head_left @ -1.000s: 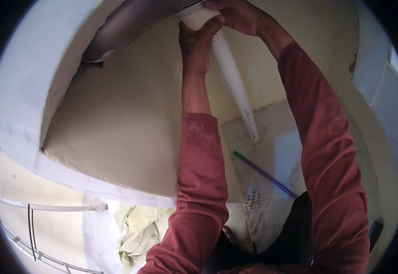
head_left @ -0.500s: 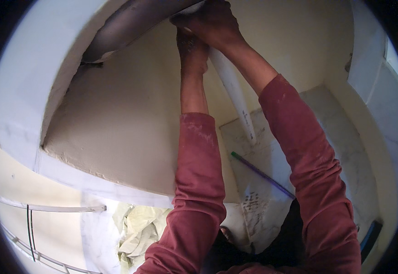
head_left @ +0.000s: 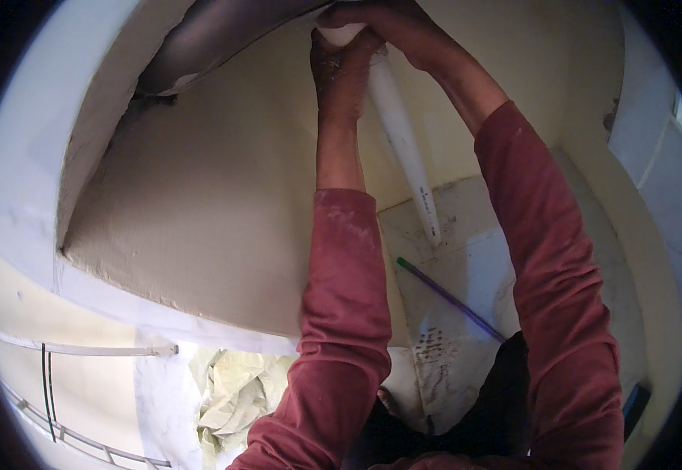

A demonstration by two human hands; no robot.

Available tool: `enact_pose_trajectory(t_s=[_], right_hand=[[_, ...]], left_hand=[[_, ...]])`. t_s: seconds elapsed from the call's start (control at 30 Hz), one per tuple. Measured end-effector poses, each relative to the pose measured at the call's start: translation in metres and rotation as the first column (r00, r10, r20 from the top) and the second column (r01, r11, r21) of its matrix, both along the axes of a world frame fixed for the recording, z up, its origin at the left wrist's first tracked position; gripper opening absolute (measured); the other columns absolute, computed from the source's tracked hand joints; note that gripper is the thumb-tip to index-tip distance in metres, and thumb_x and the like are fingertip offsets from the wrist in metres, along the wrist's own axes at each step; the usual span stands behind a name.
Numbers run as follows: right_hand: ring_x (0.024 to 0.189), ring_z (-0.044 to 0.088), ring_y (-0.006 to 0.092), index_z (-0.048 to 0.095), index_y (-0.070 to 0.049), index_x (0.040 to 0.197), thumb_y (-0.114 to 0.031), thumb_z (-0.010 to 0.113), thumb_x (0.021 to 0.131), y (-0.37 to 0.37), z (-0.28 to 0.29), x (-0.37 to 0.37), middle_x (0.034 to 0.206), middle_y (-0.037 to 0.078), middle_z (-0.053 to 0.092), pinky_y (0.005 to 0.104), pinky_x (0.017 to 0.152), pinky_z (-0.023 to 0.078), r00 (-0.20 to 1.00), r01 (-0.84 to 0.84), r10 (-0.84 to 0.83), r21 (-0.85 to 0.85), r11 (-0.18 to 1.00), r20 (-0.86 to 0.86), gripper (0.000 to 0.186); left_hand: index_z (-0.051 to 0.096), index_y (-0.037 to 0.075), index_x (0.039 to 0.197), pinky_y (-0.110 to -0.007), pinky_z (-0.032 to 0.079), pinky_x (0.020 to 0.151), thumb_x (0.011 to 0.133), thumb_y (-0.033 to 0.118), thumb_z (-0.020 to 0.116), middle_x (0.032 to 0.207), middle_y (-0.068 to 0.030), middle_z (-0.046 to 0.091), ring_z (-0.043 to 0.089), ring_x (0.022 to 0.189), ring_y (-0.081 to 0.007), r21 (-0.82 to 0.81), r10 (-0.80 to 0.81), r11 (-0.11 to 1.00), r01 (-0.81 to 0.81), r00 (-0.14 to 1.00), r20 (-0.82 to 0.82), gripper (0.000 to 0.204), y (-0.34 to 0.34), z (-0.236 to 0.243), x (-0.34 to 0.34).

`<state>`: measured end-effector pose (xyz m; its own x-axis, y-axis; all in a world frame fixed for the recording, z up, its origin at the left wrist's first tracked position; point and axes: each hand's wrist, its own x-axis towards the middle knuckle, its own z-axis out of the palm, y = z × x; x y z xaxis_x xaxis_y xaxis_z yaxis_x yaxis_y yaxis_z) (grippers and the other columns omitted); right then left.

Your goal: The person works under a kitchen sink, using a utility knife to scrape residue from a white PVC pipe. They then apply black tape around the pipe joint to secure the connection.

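A white plastic pipe (head_left: 402,137) runs from the top of the view down to the tiled floor, its lower end resting near the corner of the wall. My left hand (head_left: 346,74) is wrapped round the pipe close to its upper end. Just above it, my right hand (head_left: 384,23) is closed round a white rounded piece (head_left: 341,33) at the pipe's top, which looks like a fitting. The fingers partly hide it. Beside my hands, a large grey curved thing (head_left: 227,39) sits under the edge of a wall opening.
A purple stick with a green end (head_left: 451,298) lies on the marble-like floor (head_left: 474,211) by my right forearm. At lower left are a crumpled pale sheet (head_left: 243,392) and a metal rail (head_left: 82,349). A dark blue-edged object (head_left: 635,411) stands at lower right.
My right hand has shifted slightly to the right, and its forearm has swung outward. More of the white piece at the pipe's top shows now. The left hand still grips the pipe.
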<state>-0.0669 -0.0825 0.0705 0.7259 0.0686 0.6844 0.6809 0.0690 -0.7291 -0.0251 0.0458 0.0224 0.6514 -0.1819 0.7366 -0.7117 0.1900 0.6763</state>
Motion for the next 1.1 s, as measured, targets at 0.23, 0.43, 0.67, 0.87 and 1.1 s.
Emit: enact_pose_trajectory(t_s=[0.23, 0.43, 0.67, 0.87, 1.1], right_hand=[[0.132, 0.043, 0.0396, 0.023, 0.018, 0.143, -0.037, 0.081, 0.076, -0.011, 0.000, 0.005, 0.142, 0.034, 0.040, 0.0392, 0.109, 0.039, 0.996, -0.085, 0.086, -0.052, 0.995, 0.031, 0.104], [0.132, 0.045, 0.0363, 0.028, 0.013, 0.144, -0.035, 0.080, 0.078, 0.007, -0.005, 0.001, 0.139, 0.030, 0.045, 0.0407, 0.110, 0.038, 0.992, 0.103, -0.105, 0.027, 0.994, 0.067, 0.097], [0.127, 0.050, 0.0325, 0.038, 0.010, 0.139, -0.037, 0.081, 0.077, -0.029, -0.001, 0.044, 0.135, 0.024, 0.051, 0.0400, 0.108, 0.039, 0.828, -0.560, 0.561, 0.046, 0.827, -0.017, 0.088], [0.136, 0.043, 0.0358, 0.032, 0.014, 0.144, -0.044, 0.075, 0.083, -0.015, -0.018, -0.006, 0.146, 0.031, 0.040, 0.0438, 0.112, 0.036, 0.989, 0.034, -0.038, -0.034, 0.999, -0.141, 0.094], [0.136, 0.042, 0.0358, 0.028, 0.011, 0.147, -0.039, 0.061, 0.096, -0.057, -0.036, 0.065, 0.147, 0.028, 0.042, 0.0428, 0.110, 0.038, 0.940, -0.299, 0.333, 0.288, 0.910, -0.075, 0.079]], left_hand=[[0.050, 0.001, 0.129, -0.033, 0.047, 0.091, 0.078, 0.021, 0.078, 0.119, -0.0099, 0.062, 0.061, 0.104, -0.0191, -0.005, 0.055, 0.998, -0.055, 0.998, 0.037, 0.061, -0.009, 0.010, -0.009], [0.047, 0.004, 0.135, -0.035, 0.043, 0.097, 0.080, 0.020, 0.077, 0.126, -0.0091, 0.058, 0.057, 0.113, -0.0199, -0.027, 0.057, 0.998, -0.058, 0.998, -0.041, 0.066, -0.005, 0.007, -0.013], [0.050, 0.001, 0.125, -0.032, 0.048, 0.091, 0.073, 0.021, 0.083, 0.114, -0.0100, 0.064, 0.061, 0.102, -0.0189, -0.019, 0.099, 0.995, -0.100, 0.995, -0.030, 0.065, -0.006, 0.006, -0.004], [0.050, -0.001, 0.124, -0.034, 0.048, 0.089, 0.072, 0.022, 0.084, 0.112, -0.0102, 0.064, 0.061, 0.100, -0.0190, -0.067, 0.015, 0.998, -0.016, 1.000, -0.007, 0.066, -0.005, 0.003, -0.002], [0.052, 0.000, 0.121, -0.036, 0.050, 0.083, 0.071, 0.024, 0.084, 0.110, -0.0110, 0.064, 0.061, 0.096, -0.0205, -0.060, 0.045, 0.997, -0.045, 0.999, 0.002, 0.064, -0.013, 0.010, -0.011]])
